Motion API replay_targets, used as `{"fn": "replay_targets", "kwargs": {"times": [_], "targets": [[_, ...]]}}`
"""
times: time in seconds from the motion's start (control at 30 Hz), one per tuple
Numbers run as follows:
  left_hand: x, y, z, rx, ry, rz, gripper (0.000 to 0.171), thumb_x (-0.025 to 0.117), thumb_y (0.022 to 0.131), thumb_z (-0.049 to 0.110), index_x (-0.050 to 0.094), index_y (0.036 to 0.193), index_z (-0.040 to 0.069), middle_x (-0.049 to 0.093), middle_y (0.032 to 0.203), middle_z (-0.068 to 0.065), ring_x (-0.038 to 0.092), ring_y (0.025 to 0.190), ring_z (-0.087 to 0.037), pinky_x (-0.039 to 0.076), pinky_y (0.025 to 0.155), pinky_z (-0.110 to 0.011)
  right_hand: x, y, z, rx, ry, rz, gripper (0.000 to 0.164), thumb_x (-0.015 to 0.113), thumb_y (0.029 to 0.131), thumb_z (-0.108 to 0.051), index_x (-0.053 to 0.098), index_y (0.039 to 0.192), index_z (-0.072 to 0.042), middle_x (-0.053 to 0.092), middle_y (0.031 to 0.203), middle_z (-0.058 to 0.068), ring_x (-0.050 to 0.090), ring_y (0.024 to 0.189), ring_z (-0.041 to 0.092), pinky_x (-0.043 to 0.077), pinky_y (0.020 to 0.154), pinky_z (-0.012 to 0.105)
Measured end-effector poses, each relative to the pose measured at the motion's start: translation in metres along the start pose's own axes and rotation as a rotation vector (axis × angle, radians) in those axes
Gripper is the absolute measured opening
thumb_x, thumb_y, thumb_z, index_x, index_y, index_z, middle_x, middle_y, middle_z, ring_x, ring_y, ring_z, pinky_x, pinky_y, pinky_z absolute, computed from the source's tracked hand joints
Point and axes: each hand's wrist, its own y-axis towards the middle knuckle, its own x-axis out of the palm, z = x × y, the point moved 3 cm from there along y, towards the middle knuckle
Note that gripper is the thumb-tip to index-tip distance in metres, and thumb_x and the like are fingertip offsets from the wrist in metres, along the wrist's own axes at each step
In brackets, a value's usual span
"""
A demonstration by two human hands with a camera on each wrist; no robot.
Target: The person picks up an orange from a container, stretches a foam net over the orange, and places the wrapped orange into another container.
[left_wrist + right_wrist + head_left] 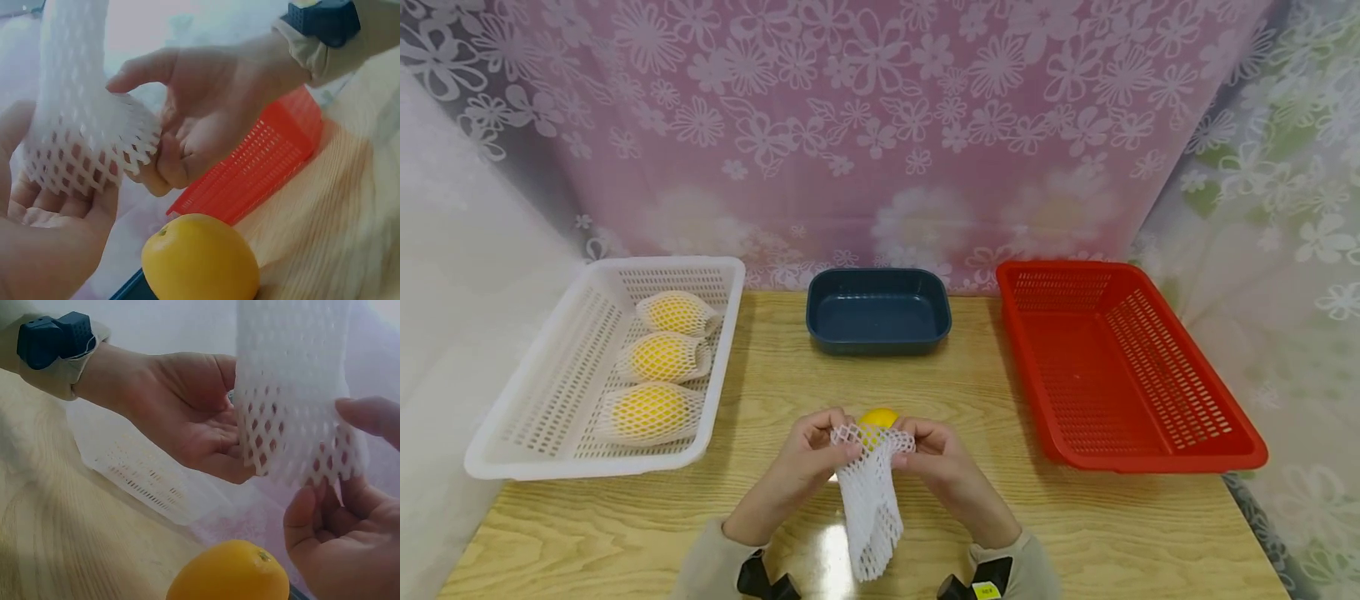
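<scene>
Both hands hold a white foam net sleeve (871, 508) by its mouth above the table. My left hand (816, 454) pinches the left side of the rim between thumb and fingers. On the opposite side, my right hand (943, 462) grips the rim the same way, so the mouth is spread. The sleeve's body hangs down toward the wearer with nothing seen inside it. A bare yellow fruit (878, 417), smooth with a small stem scar, lies on the table just beyond the sleeve; in the left wrist view the fruit (200, 259) sits apart from both hands.
At the left, a white basket (722, 367) contains several yellow fruits in foam nets (651, 412). A dark blue tray (880, 343) stands at the back middle. The red basket (1112, 367) is at the right. A floral curtain (880, 125) hangs behind the wooden table (775, 367).
</scene>
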Motion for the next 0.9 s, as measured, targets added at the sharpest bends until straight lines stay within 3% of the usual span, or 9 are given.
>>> {"fn": "replay_targets", "kwargs": {"times": [0.2, 0.27, 0.4, 0.53, 0.67, 0.9], "targets": [[-0.003, -0.004, -0.009, -0.061, -0.050, 0.028, 0.017, 0.051, 0.099, 0.001, 0.055, 0.087, 0.014, 0.066, 0.085, 0.005, 0.062, 0.074, -0.006, 0.052, 0.064, -0.020, -0.004, 0.001, 0.001, -0.095, 0.083, 0.018, 0.033, 0.040, 0.087, 0.012, 0.064, 0.094, -0.010, 0.062, 0.100, -0.003, 0.056, 0.093, 0.012, 0.043, 0.088, 0.027], [-0.004, -0.005, -0.015, -0.096, -0.034, 0.000, 0.015, 0.048, 0.101, 0.005, 0.054, 0.090, 0.013, 0.066, 0.085, 0.004, 0.063, 0.073, -0.006, 0.053, 0.062, -0.022, -0.004, 0.001, 0.001, -0.103, 0.127, 0.017, 0.037, 0.034, 0.087, 0.012, 0.062, 0.094, -0.010, 0.063, 0.097, -0.004, 0.056, 0.092, 0.011, 0.043, 0.087, 0.026], [-0.002, -0.006, -0.024, -0.225, -0.017, -0.073, 0.018, 0.042, 0.106, 0.015, 0.057, 0.097, 0.015, 0.063, 0.089, 0.004, 0.063, 0.075, -0.005, 0.053, 0.063, -0.022, -0.002, 0.002, -0.002, -0.081, 0.228, 0.026, 0.039, 0.026, 0.090, 0.010, 0.060, 0.097, -0.008, 0.063, 0.094, -0.001, 0.059, 0.090, 0.011, 0.047, 0.082, 0.023], [0.004, -0.006, -0.022, -0.324, -0.070, -0.136, 0.030, 0.036, 0.108, 0.022, 0.065, 0.107, 0.015, 0.066, 0.089, 0.005, 0.063, 0.076, -0.005, 0.054, 0.067, -0.022, 0.001, 0.003, -0.002, -0.032, 0.291, 0.046, 0.037, 0.025, 0.094, 0.009, 0.058, 0.101, -0.006, 0.064, 0.097, 0.003, 0.063, 0.088, 0.012, 0.053, 0.075, 0.023], [0.009, -0.005, -0.016, -0.334, -0.109, -0.154, 0.036, 0.036, 0.107, 0.018, 0.071, 0.112, 0.016, 0.071, 0.095, 0.005, 0.065, 0.081, -0.005, 0.055, 0.072, -0.023, 0.002, 0.003, 0.000, -0.011, 0.290, 0.057, 0.036, 0.027, 0.094, 0.011, 0.057, 0.102, -0.006, 0.067, 0.097, 0.004, 0.066, 0.086, 0.012, 0.055, 0.072, 0.023], [0.005, -0.006, -0.011, -0.306, -0.142, -0.077, 0.035, 0.043, 0.102, 0.009, 0.076, 0.103, 0.018, 0.071, 0.097, 0.006, 0.062, 0.086, -0.006, 0.050, 0.078, -0.023, 0.000, 0.003, 0.006, 0.028, 0.269, 0.058, 0.029, 0.035, 0.094, 0.008, 0.057, 0.104, -0.008, 0.069, 0.094, 0.001, 0.065, 0.081, 0.009, 0.054, 0.069, 0.021]]}}
